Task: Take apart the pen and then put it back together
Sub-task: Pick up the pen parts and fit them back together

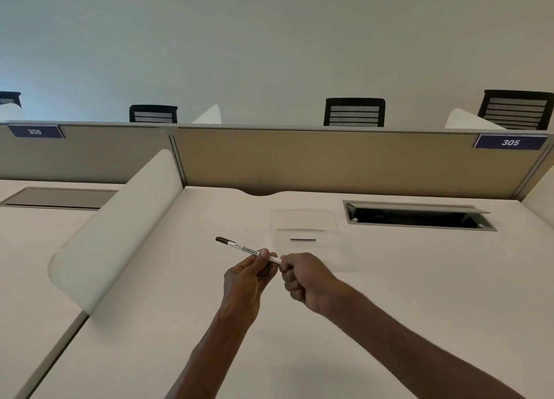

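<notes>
Both hands hold the pen above the desk: left hand pinches the barrel, right hand is fisted round its near end. To part it well, I'd judge: keep the barrel steady and pull straight along its axis. Barrel print is unreadable; partition tags read 305 and 306.
</notes>
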A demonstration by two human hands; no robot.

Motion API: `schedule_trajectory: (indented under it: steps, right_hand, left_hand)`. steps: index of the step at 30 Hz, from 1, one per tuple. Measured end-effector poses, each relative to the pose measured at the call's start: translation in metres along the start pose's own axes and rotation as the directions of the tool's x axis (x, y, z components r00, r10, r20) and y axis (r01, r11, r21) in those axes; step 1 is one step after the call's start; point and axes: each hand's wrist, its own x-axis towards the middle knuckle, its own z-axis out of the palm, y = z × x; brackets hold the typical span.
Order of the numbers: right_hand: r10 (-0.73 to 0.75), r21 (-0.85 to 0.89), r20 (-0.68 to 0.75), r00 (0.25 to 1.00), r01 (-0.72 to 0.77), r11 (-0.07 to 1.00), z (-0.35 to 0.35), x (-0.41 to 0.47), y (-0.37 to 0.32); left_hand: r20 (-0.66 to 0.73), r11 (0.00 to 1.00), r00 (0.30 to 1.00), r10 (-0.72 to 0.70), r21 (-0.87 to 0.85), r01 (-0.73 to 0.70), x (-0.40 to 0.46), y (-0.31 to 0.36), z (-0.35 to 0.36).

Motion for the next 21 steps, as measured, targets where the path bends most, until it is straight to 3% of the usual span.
schedule_trajectory:
  steps: [1,3,5,6,7,8,9,10,12,14,16,18,21]
  right_hand:
    - [0.125,0.131,0.060,0.990,-0.132,0.983,-0.003,0.001,-0.003]
    - [0.149,0.153,0.107,0.983,-0.165,0.974,-0.007,-0.002,-0.007]
    - [-0.043,-0.090,0.036,0.998,0.046,0.995,-0.007,-0.005,-0.009]
    - [-0.222,-0.337,-0.004,0.975,0.207,0.918,-0.007,-0.008,-0.008]
    - [-0.428,-0.613,-0.008,0.904,0.333,0.716,-0.009,-0.008,-0.006]
    - [-0.598,-0.823,0.065,0.799,0.382,0.421,-0.011,-0.006,-0.001]
    - [-0.696,-0.918,0.173,0.697,0.370,0.141,-0.015,-0.004,0.004]
    - [-0.727,-0.935,0.280,0.627,0.351,-0.058,-0.019,-0.002,0.008]
    - [-0.699,-0.910,0.402,0.591,0.342,-0.235,-0.027,0.000,0.013]
    - [-0.688,-0.908,0.404,0.602,0.352,-0.225,-0.030,0.002,0.014]
    - [-0.721,-0.910,0.365,0.589,0.389,-0.143,-0.027,0.001,0.014]
    - [-0.769,-0.894,0.309,0.559,0.447,-0.034,-0.021,0.004,0.016]
    - [-0.746,-0.832,0.203,0.634,0.514,0.210,-0.014,0.005,0.014]
  left_hand:
    - [0.000,1.000,1.000,0.006,0.003,-0.006,-0.001,-0.001,0.000]
    - [0.002,1.000,1.000,0.019,0.004,-0.019,-0.001,-0.001,0.001]
    - [0.008,1.000,1.000,0.029,0.009,-0.029,-0.001,0.001,0.004]
    - [0.007,0.999,0.999,0.032,0.017,-0.032,0.000,0.002,0.006]
    - [0.005,0.999,0.999,0.035,0.025,-0.035,0.000,0.003,0.007]
    - [0.003,0.999,0.999,0.036,0.030,-0.036,0.000,0.004,0.008]
    - [0.002,0.999,0.999,0.033,0.032,-0.034,-0.001,0.004,0.009]
    - [0.001,0.999,1.000,0.030,0.035,-0.030,-0.001,0.005,0.009]
    - [-0.007,0.999,1.000,0.022,0.049,-0.022,0.000,0.006,0.009]
    - [-0.013,0.999,1.000,0.011,0.046,-0.010,-0.001,0.006,0.008]
    - [-0.015,1.000,1.000,-0.003,0.022,0.004,0.000,0.005,0.007]
    - [-0.015,1.000,1.000,-0.013,-0.004,0.013,0.000,0.004,0.007]
    - [-0.008,1.000,1.000,-0.012,-0.018,0.012,0.000,0.002,0.007]
